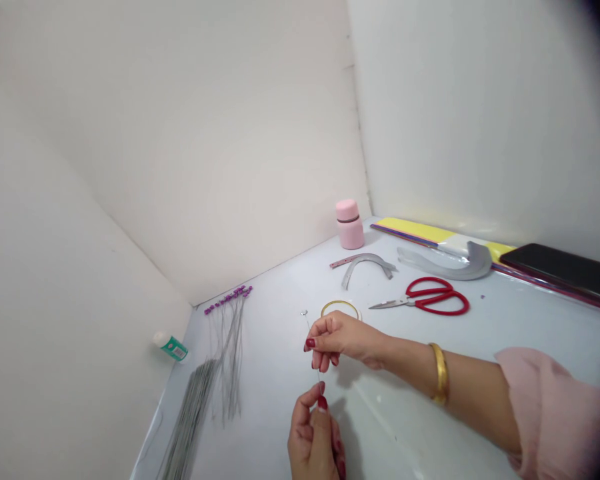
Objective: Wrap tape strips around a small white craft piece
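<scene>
Low in the head view, my left hand (pixel 313 437) pinches the lower part of a thin wire between thumb and forefinger. Just above it, my right hand (pixel 343 340) grips the same wire higher up, also in a pinch. The wire (pixel 308 321) stands nearly upright, and its top end carries a small, pale round piece (pixel 304 313), too small to make out clearly. Behind my right hand lies a thin golden ring (pixel 340 303), partly covered by it. Red-handled scissors (pixel 439 297) rest to the right, blades pointing left.
On the left lie a bundle of grey wires (pixel 193 407) and several wires tipped with purple beads (pixel 229 300). A green-and-white glue stick (pixel 171 347) is at the left edge. Farther back are a pink bottle (pixel 350 227), curved clear strips (pixel 445 267), yellow sheets (pixel 413 229) and a black phone (pixel 563 265).
</scene>
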Action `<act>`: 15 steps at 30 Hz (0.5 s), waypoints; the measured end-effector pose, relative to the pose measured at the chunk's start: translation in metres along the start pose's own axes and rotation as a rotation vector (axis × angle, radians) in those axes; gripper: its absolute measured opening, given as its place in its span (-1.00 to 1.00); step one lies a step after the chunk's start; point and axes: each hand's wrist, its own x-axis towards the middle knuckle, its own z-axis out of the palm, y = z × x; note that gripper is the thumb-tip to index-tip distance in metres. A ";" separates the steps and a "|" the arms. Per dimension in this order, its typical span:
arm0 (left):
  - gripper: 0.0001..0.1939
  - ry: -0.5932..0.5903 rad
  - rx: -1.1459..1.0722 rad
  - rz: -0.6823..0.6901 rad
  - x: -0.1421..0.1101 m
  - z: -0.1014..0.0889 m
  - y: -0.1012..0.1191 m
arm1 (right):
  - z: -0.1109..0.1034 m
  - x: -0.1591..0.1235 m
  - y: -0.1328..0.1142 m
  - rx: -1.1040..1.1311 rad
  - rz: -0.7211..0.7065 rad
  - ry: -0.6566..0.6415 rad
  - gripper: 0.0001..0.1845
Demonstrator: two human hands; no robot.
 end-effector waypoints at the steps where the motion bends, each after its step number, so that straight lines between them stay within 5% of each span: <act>1: -0.35 -0.002 0.005 0.007 0.000 0.001 0.000 | 0.000 0.000 0.000 0.001 -0.001 -0.008 -0.72; 5: -0.39 -0.019 0.021 -0.028 -0.002 0.004 -0.001 | 0.000 0.001 -0.002 0.011 -0.027 0.027 -0.72; 11: -0.47 -0.050 0.055 -0.030 -0.003 0.004 -0.005 | -0.010 0.007 -0.003 0.037 -0.083 0.269 -0.79; 15: -0.51 -0.062 0.052 0.004 -0.001 0.003 -0.008 | -0.010 0.007 -0.004 0.025 -0.062 0.252 -0.84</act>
